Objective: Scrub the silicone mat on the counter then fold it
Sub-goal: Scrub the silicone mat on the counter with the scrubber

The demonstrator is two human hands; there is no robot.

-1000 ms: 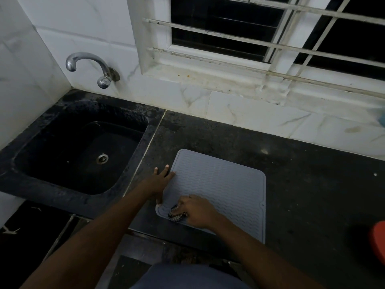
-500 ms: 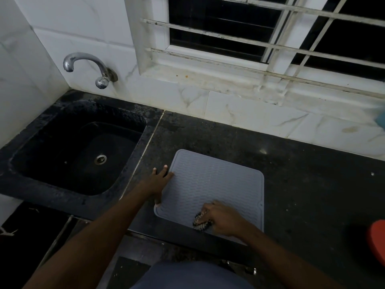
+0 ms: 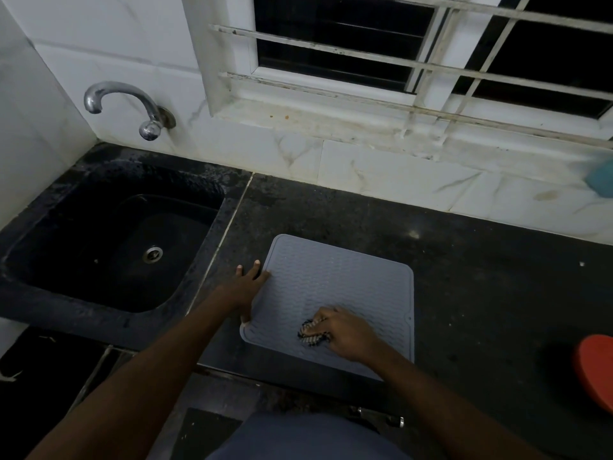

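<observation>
Near the front edge of the dark surface (image 3: 481, 310), the scrubbing step is judged to be under way and the folding not yet begun — the grey mat (image 3: 348, 280) lies flat and fully spread, with no corner lifted. How much of it has been cleaned cannot be told; no suds or wet streaks can be made out in the dim light.

On the mat's near half, a striped scrubber (image 3: 311, 334) is gripped by the right hand (image 3: 345, 333), whose fingers are curled round it and pressed down onto the ribbed face. A little farther back, at the mat's left edge, the left hand (image 3: 247, 288) is laid flat with its fingers straight and spread. The thumb and forefinger lie against the mat's border and the outer fingers rest on the bare surface beside it, so the mat is judged to be pinned against sliding. The two hands are held apart, with a stretch of mat between them.

The far half of the mat and its right side are touched by neither hand — that part is likely left to be scrubbed before the fold. Beyond and to the left, a black sink (image 3: 66, 260) is set into the surface, with a metal tap (image 3: 132, 101) on the tiled wall above it.
</observation>
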